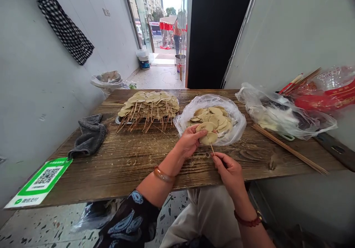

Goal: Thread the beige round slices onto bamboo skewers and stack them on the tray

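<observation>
Two thin, round beige slices [209, 138] are on a bamboo skewer [212, 150]; the kind of food I cannot make out. My left hand [188, 142] pinches the slices between thumb and fingers, over the near edge of an open clear plastic bag [240, 124]. Lower down, my right hand [229, 170] grips the skewer's bottom end with thumb and fingertips. More loose beige slices [223, 120] lie heaped inside the bag. To its left, skewered slices [149, 103] are piled on a metal tray [118, 121], their sticks pointing toward me.
On the right of the wooden table [155, 159] lie a bundle of bamboo skewers [291, 150], a crumpled plastic bag [271, 111] and a dark flat handle [337, 148]. At left are a grey cloth [90, 133] and a green QR-code card [41, 179]. A doorway stands beyond.
</observation>
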A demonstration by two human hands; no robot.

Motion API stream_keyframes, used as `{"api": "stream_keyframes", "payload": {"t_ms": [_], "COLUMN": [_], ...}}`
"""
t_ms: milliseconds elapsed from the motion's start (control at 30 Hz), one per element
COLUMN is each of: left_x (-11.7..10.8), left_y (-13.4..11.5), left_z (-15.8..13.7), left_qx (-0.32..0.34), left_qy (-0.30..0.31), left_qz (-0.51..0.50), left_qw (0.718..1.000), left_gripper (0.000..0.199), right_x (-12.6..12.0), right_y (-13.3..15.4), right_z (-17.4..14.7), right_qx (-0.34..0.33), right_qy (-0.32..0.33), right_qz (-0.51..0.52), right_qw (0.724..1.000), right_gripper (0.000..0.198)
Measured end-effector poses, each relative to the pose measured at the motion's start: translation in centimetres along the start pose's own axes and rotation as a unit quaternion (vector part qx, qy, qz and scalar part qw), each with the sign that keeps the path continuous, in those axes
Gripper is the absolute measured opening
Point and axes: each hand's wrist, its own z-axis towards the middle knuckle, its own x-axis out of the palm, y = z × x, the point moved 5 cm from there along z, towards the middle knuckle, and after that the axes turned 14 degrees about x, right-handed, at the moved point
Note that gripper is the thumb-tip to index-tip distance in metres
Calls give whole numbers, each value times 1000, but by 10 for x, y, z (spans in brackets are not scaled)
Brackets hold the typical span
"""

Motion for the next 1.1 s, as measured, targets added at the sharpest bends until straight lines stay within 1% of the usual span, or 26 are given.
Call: {"api": "stream_keyframes", "payload": {"t_ms": [100, 200, 333, 600, 733, 767, 833, 967, 1033, 1100], "left_x": [0, 2, 4, 12, 14, 12, 6, -13, -25, -36], "left_y": [-2, 2, 8, 18, 22, 20, 13, -11, -22, -31], "left_z": [0, -1, -1, -7, -9, -8, -5, 4, 8, 11], "left_qx": [6, 13, 16, -15, -37, -35, -18, 64, 114, 160], "left_qy": [-2, 9, 27, 54, 69, 65, 35, -42, -84, -125], "left_qz": [5, 16, 26, 47, 60, 69, 90, 117, 142, 185], "left_qw": [1000, 1000, 999, 997, 995, 995, 995, 990, 980, 962], "left_gripper": [41, 42, 45, 44, 46, 47, 48, 40, 36, 32], "right_x": [-1, -1, -2, -4, -5, -5, -7, -9, -10, -11], "right_y": [0, 1, 2, -1, -5, -6, -7, -9, -10, -11], "right_z": [-1, -2, -2, 0, 1, 1, 0, -3, -5, -6], "right_qx": [-14, -21, -14, 9, 8, 7, 7, 17, 27, 37], "right_qy": [-18, -33, -48, -66, -78, -81, -88, -97, -103, -116], "right_qz": [-13, -14, -11, 11, 29, 35, 51, 78, 94, 120], "right_qw": [1000, 999, 999, 998, 996, 996, 995, 992, 990, 985], "right_gripper": [28, 28, 29, 32, 33, 33, 34, 33, 33, 32]}}
